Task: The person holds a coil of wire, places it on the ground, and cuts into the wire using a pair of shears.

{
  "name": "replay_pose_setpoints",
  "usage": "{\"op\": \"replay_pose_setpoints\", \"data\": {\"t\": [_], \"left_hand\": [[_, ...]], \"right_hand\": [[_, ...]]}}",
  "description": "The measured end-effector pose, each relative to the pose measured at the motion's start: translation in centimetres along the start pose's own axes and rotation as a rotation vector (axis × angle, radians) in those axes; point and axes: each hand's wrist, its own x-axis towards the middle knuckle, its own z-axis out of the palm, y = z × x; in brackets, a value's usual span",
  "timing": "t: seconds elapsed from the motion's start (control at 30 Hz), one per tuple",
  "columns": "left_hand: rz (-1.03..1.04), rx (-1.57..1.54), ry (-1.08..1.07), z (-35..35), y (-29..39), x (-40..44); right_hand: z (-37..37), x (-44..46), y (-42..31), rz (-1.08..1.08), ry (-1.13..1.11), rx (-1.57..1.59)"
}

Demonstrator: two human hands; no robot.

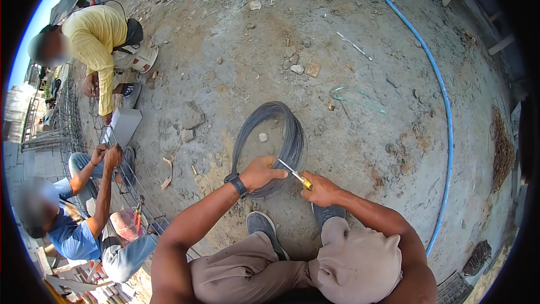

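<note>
Looking at a dark wire coil (295, 135) on the bare ground (360, 155), just ahead of the shoes (261, 224), stretched longest away from the body. Over the coil's near right side now: a yellow-handled tool (305, 182), wrapped tight in the right hand (324, 190), slanting forward and leftward, tip just beside the left hand (259, 174). Nearer to the coil, that left hand, above the near side, half curled, thumb out; can't tell if pinching any wire. Farther left, a co-worker in yellow (101, 28), another in blue (76, 239); far right, a blue hose (448, 118).
</note>
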Motion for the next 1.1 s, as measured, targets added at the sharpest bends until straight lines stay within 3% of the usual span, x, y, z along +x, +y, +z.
{"op": "replay_pose_setpoints", "data": {"t": [0.17, 0.37, 0.47, 0.63, 0.93, 1.1], "left_hand": [[-0.040, -0.019, -0.016, 0.3, 2.4, -0.6], [-0.011, -0.129, -0.130, -0.3, 2.2, -0.2], [0.075, 0.041, -0.141, -0.3, -0.5, 1.1], [0.092, 0.104, -0.110, -0.3, -1.6, 1.7], [0.107, -0.126, -0.092, 0.7, -1.7, 2.5], [0.038, 0.148, -0.010, 0.7, -0.8, 1.8]], "right_hand": [[-0.1, -0.2, 0.2, 0.006, 0.096, 0.055], [0.0, 0.1, 2.8, -0.067, 0.036, 0.101], [0.8, 1.0, 3.7, -0.164, 0.024, 0.087], [-0.1, 1.1, 2.3, -0.060, -0.042, 0.094], [-1.3, 0.7, -0.6, 0.135, -0.067, 0.171], [-1.1, 0.7, -0.1, 0.154, -0.077, 0.111]]}}
